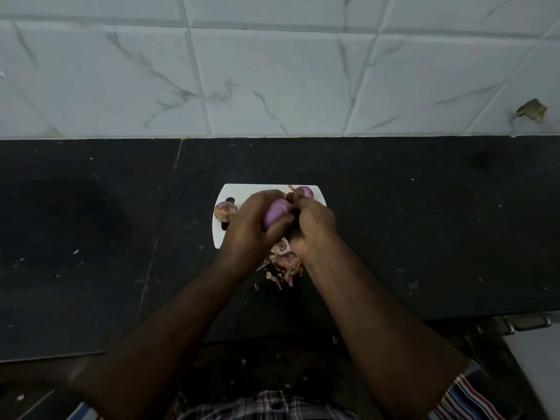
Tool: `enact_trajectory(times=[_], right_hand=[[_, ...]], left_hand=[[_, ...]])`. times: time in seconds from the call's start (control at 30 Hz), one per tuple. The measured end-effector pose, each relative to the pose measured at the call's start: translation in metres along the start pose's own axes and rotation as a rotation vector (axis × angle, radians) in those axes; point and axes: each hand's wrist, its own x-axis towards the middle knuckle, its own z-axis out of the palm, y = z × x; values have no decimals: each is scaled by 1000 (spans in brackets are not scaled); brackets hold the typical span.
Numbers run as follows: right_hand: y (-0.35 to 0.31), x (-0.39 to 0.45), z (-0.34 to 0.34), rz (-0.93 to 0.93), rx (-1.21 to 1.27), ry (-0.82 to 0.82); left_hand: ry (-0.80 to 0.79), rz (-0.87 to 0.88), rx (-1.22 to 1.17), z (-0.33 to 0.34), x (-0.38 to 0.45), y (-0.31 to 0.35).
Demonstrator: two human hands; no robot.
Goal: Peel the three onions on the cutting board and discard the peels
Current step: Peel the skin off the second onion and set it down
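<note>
A white cutting board (222, 237) lies on the dark counter. My left hand (250, 225) grips a purple onion (276, 214) above the board. My right hand (312, 224) is curled at the onion's right end, fingers pinching at its tip. A second onion (305, 192), smooth and purple, rests at the board's far right corner. A third onion (225, 211), with brownish dry skin on it, sits at the board's left edge by the handle slot. A heap of loose peels (283, 262) lies under my wrists at the board's near edge and spills onto the counter.
The black stone counter (424, 222) stretches wide to both sides, speckled with small scraps. White marbled wall tiles (272, 71) rise behind it. A metal latch (528, 324) sits at the counter's near right edge.
</note>
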Motion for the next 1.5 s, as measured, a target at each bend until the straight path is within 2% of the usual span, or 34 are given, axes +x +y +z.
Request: enact_trajectory(times=[0.1, 0.23, 0.33, 0.4, 0.5, 0.57, 0.67, 0.77, 0.83, 0.9, 0.97, 1.03, 1.1, 1.2, 1.37, 1.5], right_hand=[[-8, 5, -2, -92, -9, -63], [-11, 12, -15, -118, -221, -137], [-5, 11, -19, -125, -339, -195], [-3, 13, -20, -195, -390, -147], [0, 17, -20, -278, -459, -95], [3, 20, -20, -265, -430, -75], [7, 21, -19, -144, -271, -63], [13, 25, -19, -46, -151, -51], [18, 27, -18, -43, -103, -38], [20, 29, -16, -101, -164, 15], [22, 35, -16, -248, -411, 105], [21, 38, -13, -413, -622, 123], [22, 37, -12, -481, -685, 106], [24, 36, -18, -456, -614, 84], [26, 38, -24, -349, -498, 83], [26, 34, -25, -234, -560, -105]], left_hand=[[-36, 128, 8, 2, 0, -9], [8, 58, -44, -4, -2, -24], [-63, 45, -49, -5, -5, -32], [-149, -98, -87, -6, -6, -31], [-215, -350, -280, -11, -3, -27], [-217, -411, -331, -12, 0, -26], [-224, -348, -257, -11, 2, -30], [-228, -162, -72, -10, -1, -38], [-209, -43, 48, -9, -3, -40], [-168, 46, 146, -6, -4, -40], [-137, 89, 223, -3, -4, -40], [-122, 77, 251, -1, -3, -40], [-108, 40, 235, -1, 0, -40], [-129, -52, 149, -5, 5, -39], [-187, -110, -23, -8, 3, -44], [-219, -79, 1, -13, 4, -51]])
